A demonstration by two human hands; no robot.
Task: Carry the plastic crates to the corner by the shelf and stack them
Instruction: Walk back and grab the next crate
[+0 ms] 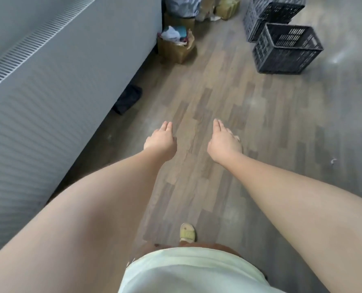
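Dark grey plastic crates stand on the wooden floor at the upper right. The nearest crate sits upright and holds nothing. Behind it a second crate rests on or against another one; how they are stacked I cannot tell. My left hand and my right hand are stretched out low over the floor in the middle of the view, both holding nothing with fingers loosely extended. The crates lie well ahead of and to the right of both hands.
A long white cabinet with a ribbed top runs along the left. At its far end stands an open cardboard box of clutter, with bags and more boxes behind. A dark cloth lies by the cabinet base. My sandalled foot shows below.
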